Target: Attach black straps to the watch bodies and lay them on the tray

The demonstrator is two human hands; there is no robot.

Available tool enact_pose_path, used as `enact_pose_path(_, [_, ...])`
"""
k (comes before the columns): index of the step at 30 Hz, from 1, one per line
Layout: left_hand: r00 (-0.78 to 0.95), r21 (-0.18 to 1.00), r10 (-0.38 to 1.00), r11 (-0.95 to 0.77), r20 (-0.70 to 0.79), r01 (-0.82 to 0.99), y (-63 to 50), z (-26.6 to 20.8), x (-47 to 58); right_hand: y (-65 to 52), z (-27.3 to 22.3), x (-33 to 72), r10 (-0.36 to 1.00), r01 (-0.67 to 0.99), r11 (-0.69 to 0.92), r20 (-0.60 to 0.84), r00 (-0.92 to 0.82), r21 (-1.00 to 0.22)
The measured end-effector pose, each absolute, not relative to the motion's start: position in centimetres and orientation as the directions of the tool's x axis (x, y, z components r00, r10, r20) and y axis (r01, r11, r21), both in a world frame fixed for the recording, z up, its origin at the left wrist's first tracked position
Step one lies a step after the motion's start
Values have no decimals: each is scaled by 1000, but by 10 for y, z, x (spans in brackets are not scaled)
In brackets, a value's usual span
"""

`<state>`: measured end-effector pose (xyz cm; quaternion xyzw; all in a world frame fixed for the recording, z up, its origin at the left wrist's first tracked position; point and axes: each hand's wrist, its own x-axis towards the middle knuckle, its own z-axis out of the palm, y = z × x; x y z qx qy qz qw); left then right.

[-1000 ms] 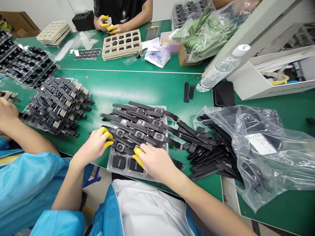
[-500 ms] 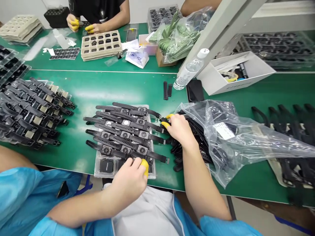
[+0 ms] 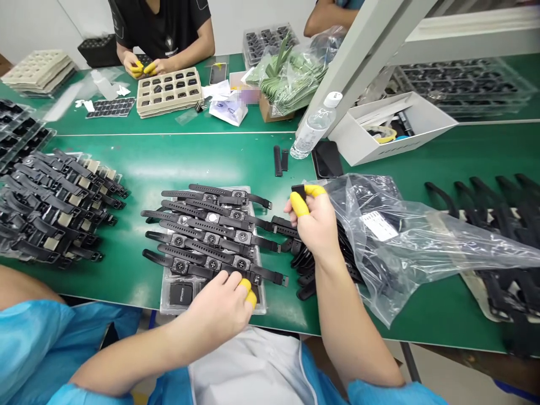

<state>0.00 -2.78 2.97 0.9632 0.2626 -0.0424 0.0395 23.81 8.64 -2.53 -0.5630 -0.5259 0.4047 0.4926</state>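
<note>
My right hand [image 3: 314, 219], in yellow finger cots, is raised over the strap pile and pinches a small black watch strap [image 3: 298, 190]. My left hand [image 3: 225, 301] is closed over the lower edge of a clear tray [image 3: 169, 306]; its fingertips are curled down, and what they hold is hidden. Smartwatches [image 3: 212, 239] with black straps lie in slanting rows across this tray, backs up. A black watch face-down piece [image 3: 181, 293] sits in the lower left pocket. Loose black straps [image 3: 306, 270] spill from a clear plastic bag [image 3: 379, 253] beside my right forearm.
At left stands a stack of strapped watches [image 3: 54, 208]. Ahead are a water bottle [image 3: 314, 126], a phone [image 3: 328, 159], two strap pieces [image 3: 277, 161] and a white box [image 3: 392, 143]. A co-worker [image 3: 164, 39] with yellow finger cots sits opposite, behind a beige tray [image 3: 169, 93].
My right hand has lifted from the strap pile with a strap pinched in it, turning upward. My left hand stays at the tray's lower edge. The view has shifted slightly.
</note>
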Motion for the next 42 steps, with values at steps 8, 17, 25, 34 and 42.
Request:
enact_pose_path(8, [459,681,869,-450,185,578,51,49,-25,38,-10,171,917,-424,-221,-39,-397,-878])
enact_pose_path(17, [611,667,703,-655,364,356,70,-2,-24,41,-21,166,857,-396,-314,-78,-510,-863])
enact_pose_path(25, [551,654,738,-643,391,398,66,-4,-22,41,-14,162,859,-508,-430,-165,-485,-746])
enact_pose_path(34, [597,632,724,-650,346,422,64,7,-25,44,-8,169,815,-506,-524,-231,-532,-685])
enact_pose_path(42, [618,685,728,-613,296,394,66,7,-29,45,-11,171,815,-423,-480,-211,-540,-769])
